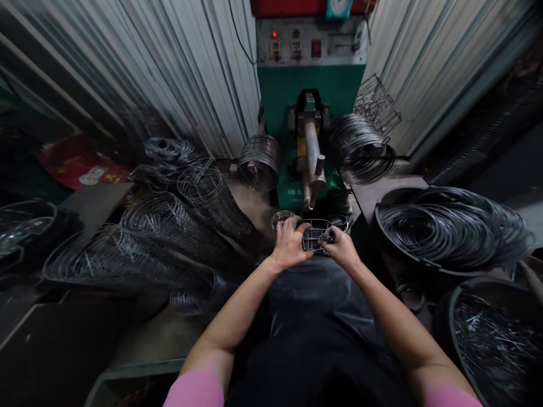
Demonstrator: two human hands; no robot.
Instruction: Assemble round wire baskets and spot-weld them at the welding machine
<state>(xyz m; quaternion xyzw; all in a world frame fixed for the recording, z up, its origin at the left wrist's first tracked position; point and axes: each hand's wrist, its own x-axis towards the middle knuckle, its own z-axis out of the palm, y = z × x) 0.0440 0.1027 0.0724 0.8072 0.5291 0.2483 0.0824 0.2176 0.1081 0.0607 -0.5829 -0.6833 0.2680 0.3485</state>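
A small round wire frame (313,233) with crossing bars is held low in front of the welding machine (311,147). My left hand (288,244) is closed around its left side, the thumb showing near the bars. At the right edge of the frame, my right hand (340,247) has its fingers pinched together on the wire. Whether a small loose piece is also between those fingers, I cannot tell. Just above the frame sits the tip of the machine's lower electrode (309,200). Another wire ring (282,217) shows behind my left hand.
Stacked wire rings hang on both sides of the machine, a left bundle (259,161) and a right bundle (360,147). Tall ring stacks (156,215) lie to the left. On the right stand a tub of rings (436,226) and a bucket of short wires (496,333).
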